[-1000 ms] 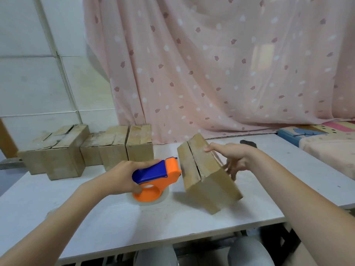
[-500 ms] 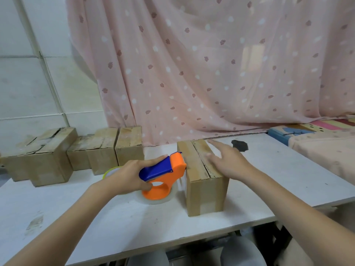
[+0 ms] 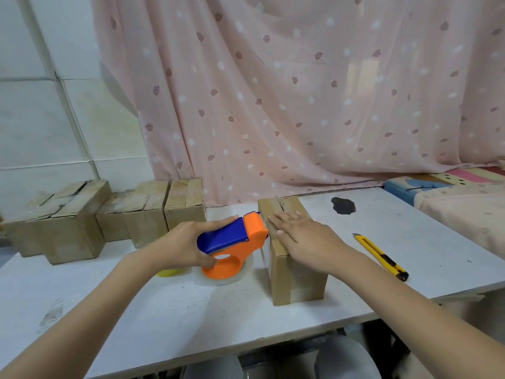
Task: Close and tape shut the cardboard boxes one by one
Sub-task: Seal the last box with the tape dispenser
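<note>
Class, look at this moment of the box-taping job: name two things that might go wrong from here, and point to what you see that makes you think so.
1. The right hand lies flat on the cardboard box, right beside the tape dispenser held by the left hand; its front edge might catch the fingertips.
2. The yellow utility knife lies near the table edge, beside the right forearm; a sweep might knock it off.

No readable text, labels, brands or numbers from where I sit. Faint marks near the top seam of the cardboard box point(image 3: 297, 272) are too small and blurred to make out.
</note>
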`<state>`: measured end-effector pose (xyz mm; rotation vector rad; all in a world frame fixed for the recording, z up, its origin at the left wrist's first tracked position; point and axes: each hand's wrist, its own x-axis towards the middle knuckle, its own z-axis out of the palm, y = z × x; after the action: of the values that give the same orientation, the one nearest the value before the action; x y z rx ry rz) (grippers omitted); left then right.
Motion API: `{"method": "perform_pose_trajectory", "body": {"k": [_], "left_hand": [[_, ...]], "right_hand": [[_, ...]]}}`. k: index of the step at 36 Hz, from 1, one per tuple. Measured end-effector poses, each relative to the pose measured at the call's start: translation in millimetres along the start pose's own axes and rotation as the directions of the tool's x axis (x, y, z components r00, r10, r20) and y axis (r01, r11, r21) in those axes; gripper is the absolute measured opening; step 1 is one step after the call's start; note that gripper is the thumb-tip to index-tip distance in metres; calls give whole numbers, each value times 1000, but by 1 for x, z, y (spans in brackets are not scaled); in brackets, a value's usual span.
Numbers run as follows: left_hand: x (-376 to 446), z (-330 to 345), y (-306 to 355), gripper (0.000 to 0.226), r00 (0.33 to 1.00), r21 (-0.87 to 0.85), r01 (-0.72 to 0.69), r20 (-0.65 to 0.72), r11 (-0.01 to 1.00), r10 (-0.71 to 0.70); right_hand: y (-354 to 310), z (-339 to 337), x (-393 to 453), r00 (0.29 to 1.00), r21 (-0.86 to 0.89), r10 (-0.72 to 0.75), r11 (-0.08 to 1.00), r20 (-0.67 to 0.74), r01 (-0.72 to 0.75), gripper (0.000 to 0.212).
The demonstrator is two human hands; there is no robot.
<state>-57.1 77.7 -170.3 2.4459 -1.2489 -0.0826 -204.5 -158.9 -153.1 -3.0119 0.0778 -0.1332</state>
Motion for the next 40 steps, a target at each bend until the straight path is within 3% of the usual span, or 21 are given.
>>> {"method": "perform_pose_trajectory", "body": {"k": [10,19,26,33,40], "left_hand": [[-46,-27,-28,93,982,124,138,112,983,-152],[-79,-48,-48,98,969,187,162,153,969,-191],[-66,-35,-23,98,976,386,109,133,916,-173],[-60,-33,-16,92,982,467,84,110,880,-152],[-36,-44,3,87,967,586,-35,225,809,-122]], "right_hand": [[-4,-1,-1,1000,4,26,1000,-8,-26,49],[-8,-3,-3,999,5,35,999,-13,-35,48],[-9,-4,-4,999,21,39,999,-13,-38,48],[-8,-3,-5,999,20,38,999,-21,-38,48],[-8,-3,-5,999,14,37,999,-19,-37,48]]}}
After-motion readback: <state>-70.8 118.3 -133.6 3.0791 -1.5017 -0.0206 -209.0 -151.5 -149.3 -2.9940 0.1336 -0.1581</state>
